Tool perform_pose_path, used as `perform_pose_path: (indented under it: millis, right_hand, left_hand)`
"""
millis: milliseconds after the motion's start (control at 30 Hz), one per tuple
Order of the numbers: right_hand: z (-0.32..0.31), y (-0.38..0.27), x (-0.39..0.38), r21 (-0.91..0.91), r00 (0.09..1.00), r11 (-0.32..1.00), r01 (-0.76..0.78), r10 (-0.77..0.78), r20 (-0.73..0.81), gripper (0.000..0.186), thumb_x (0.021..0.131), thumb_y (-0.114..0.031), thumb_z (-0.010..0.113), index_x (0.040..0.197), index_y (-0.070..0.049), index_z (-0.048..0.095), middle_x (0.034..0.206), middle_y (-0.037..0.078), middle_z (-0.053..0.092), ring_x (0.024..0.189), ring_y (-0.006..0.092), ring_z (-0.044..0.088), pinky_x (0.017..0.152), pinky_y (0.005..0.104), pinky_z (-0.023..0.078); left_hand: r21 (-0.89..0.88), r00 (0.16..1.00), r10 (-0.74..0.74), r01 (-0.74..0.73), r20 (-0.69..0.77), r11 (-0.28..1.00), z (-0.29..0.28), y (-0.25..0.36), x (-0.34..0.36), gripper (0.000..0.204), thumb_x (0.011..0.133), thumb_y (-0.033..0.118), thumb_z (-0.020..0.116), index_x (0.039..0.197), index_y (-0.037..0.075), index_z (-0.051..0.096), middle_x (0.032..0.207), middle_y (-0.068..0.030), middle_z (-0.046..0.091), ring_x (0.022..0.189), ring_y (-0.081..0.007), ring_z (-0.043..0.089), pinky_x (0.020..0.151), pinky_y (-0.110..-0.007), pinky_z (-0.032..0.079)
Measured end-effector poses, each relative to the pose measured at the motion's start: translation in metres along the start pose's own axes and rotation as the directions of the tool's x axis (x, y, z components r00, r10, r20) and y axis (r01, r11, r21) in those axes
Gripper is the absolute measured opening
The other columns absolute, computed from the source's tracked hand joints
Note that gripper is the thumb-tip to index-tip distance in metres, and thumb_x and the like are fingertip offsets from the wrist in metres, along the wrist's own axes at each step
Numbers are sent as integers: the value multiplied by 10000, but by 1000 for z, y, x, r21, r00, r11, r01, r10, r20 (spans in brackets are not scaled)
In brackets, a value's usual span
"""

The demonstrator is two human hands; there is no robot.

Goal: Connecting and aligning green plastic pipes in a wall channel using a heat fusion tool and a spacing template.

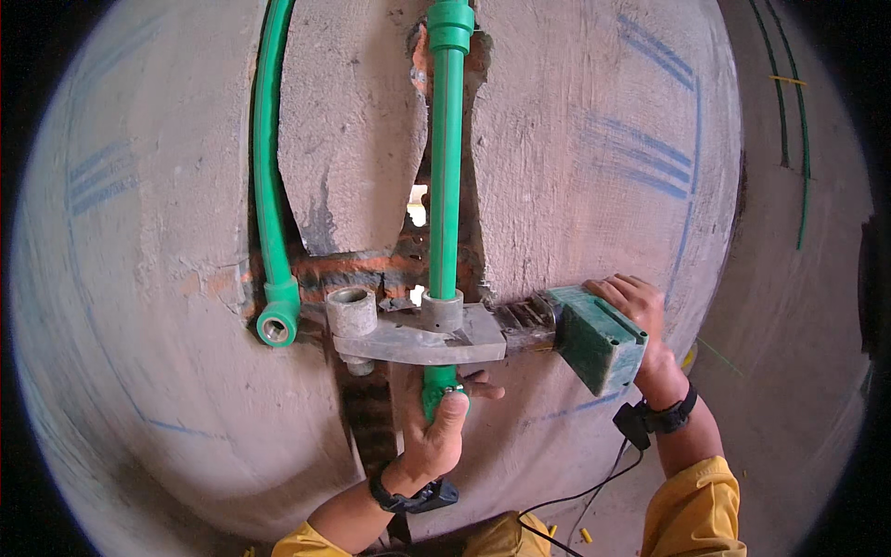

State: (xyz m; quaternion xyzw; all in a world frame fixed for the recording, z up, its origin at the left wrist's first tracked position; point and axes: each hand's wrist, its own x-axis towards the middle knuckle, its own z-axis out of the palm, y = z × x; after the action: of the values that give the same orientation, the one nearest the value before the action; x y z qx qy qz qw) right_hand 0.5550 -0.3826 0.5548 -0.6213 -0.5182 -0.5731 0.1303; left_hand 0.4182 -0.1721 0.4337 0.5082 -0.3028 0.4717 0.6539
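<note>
My right hand [637, 309] is closed round the green box-shaped body [600, 342] of a pipe fusion welder. The tool's flat metal heating plate [418, 338] reaches left across the wall, with round metal sockets on it. Into one socket [443, 311] goes the lower end of an upright green pipe [445, 176]. Just under the plate, opposite that pipe, my left hand [434, 436] grips a green pipe fitting [439, 382], its thumb in front. The fitting's upper end meets the plate's underside; its lower part is hidden by my hand. A second socket [352, 311] holds nothing on its upper side.
Left of the tool, another green pipe [268, 158] runs down the wall to an elbow [278, 325] with a threaded metal opening. Broken plaster and a chased groove [371, 408] show brick. A black cable [594, 483] hangs near my right wrist. Small yellow pieces [586, 536] lie below.
</note>
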Motion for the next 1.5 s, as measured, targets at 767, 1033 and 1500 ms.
perform_pose_path:
  millis: [767,1033,1500]
  right_hand:
    - [-3,-5,-11,-29,999,999,-43,42,-27,368,665,-216,702,982,-31,674,822,122,676,722,314,657,654,395,525]
    - [-3,-2,-7,-28,998,998,-64,65,16,315,696,-218,697,952,-36,668,805,124,664,726,323,655,657,406,524]
    - [-14,-5,5,-6,975,993,-120,119,188,340,711,-240,706,988,-43,707,895,118,707,835,303,693,777,396,551]
  left_hand:
    - [132,999,-31,27,23,991,1,0,6,444,978,245,642,1276,-26,456,1093,-103,629,872,-177,674,768,-315,571]
    - [158,1000,13,-10,-22,987,7,5,5,463,986,283,629,1279,-27,450,1073,-96,617,824,-172,670,732,-316,563]
    - [152,997,-69,61,44,987,-4,-3,2,445,999,294,606,1265,-24,444,1030,-84,621,792,-175,676,689,-306,558]
